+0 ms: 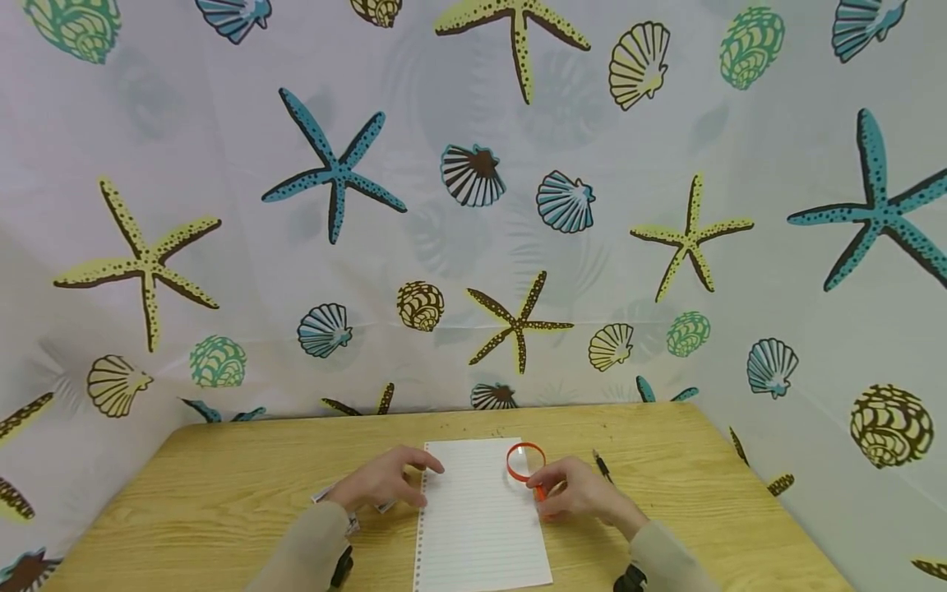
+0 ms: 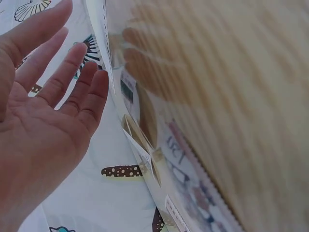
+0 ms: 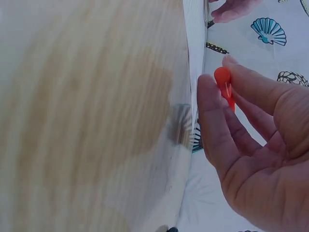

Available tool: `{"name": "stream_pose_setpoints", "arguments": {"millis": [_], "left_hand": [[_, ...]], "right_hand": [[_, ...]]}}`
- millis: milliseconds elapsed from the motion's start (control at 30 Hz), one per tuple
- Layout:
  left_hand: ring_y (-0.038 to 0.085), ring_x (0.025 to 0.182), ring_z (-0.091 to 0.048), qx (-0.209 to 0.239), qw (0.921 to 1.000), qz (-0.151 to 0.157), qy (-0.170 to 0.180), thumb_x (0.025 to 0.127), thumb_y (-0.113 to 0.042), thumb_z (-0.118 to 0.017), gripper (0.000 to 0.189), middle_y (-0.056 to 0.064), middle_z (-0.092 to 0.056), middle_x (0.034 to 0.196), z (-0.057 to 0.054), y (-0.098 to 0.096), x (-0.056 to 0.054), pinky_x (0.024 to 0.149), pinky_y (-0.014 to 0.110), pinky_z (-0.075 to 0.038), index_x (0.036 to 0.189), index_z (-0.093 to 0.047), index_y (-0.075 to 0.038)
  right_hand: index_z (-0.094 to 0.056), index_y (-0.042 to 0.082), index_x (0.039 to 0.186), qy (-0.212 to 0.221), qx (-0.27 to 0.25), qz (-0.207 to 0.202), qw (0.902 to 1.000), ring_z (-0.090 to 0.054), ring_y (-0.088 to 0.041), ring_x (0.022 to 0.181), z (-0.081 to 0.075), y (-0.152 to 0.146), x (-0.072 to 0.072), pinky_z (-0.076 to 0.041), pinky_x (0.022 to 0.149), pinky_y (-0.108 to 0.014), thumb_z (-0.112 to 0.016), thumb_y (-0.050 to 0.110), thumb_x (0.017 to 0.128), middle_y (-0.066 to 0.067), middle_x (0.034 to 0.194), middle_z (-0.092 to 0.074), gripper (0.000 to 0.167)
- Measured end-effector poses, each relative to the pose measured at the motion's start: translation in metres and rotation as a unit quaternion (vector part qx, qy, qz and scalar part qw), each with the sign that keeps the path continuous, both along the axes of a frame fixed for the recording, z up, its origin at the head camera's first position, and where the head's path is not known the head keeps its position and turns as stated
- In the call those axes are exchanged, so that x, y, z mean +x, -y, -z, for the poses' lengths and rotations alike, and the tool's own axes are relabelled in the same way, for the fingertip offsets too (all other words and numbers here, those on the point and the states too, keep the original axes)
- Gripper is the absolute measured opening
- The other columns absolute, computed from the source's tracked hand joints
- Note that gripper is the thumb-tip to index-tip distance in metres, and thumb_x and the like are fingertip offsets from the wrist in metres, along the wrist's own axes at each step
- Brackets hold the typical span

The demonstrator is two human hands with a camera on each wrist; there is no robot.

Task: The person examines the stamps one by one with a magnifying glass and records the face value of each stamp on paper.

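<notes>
A sheet of lined paper (image 1: pixel 481 518) with a ragged punched left edge lies on the table. Over its upper right part is an orange magnifying glass, its round rim (image 1: pixel 507 464) up and to the left of my right hand (image 1: pixel 580 496). That hand pinches the orange handle (image 3: pixel 223 77) between thumb and fingers. My left hand (image 1: pixel 381 479) has its fingers spread loosely at the paper's left edge, and its palm (image 2: pixel 53 125) holds nothing. Below and beside it lie several small printed cut-outs (image 2: pixel 198 188), partly hidden by the hand in the head view.
A black pen (image 1: pixel 602 466) lies on the wooden table (image 1: pixel 244 493), to the right of the paper beyond my right hand. A white cloth (image 1: pixel 414 370) printed with starfish and shells hangs behind the table and along its sides.
</notes>
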State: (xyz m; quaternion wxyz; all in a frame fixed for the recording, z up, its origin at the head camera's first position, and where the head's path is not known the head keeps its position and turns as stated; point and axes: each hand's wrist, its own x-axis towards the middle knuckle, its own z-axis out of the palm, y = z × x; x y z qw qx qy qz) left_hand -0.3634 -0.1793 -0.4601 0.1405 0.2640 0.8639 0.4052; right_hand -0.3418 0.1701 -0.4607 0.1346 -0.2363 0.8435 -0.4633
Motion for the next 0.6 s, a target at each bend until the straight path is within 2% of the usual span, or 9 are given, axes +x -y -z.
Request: {"name": "stream_pose_setpoints", "arguments": {"millis": [167,467,600], "left_hand": [[0.040,0.128,-0.047,-0.016,0.9999,0.005,0.004,0.079,-0.001,-0.078,0.045,0.015,-0.057,0.135,0.002,-0.003,-0.001,0.102,0.057,-0.042,0.122,-0.066,-0.008],[0.032,0.119,-0.051,-0.042,0.9987,-0.026,0.008,0.074,-0.002,-0.083,0.049,0.011,-0.057,0.131,0.000,-0.009,0.002,0.100,0.053,-0.043,0.120,-0.067,-0.012],[0.029,0.114,-0.052,-0.052,0.9982,-0.029,0.004,0.072,-0.005,-0.085,0.051,0.009,-0.057,0.129,-0.001,-0.011,0.002,0.096,0.049,-0.045,0.119,-0.067,-0.013]], "right_hand": [[-0.071,-0.002,0.109,-0.016,0.013,0.010,0.9997,-0.059,-0.016,0.081,0.000,-0.009,-0.001,-0.052,0.065,-0.025,-0.077,0.002,0.081,-0.012,0.094,-0.067,0.030],[-0.072,-0.001,0.107,-0.019,0.036,0.057,0.9975,-0.059,-0.015,0.085,0.003,-0.024,-0.005,-0.052,0.071,-0.026,-0.081,0.005,0.077,-0.009,0.094,-0.068,0.032],[-0.073,0.000,0.107,-0.021,0.049,0.061,0.9967,-0.060,-0.015,0.086,0.003,-0.030,-0.008,-0.052,0.073,-0.028,-0.082,0.006,0.077,-0.008,0.095,-0.068,0.031]]}}
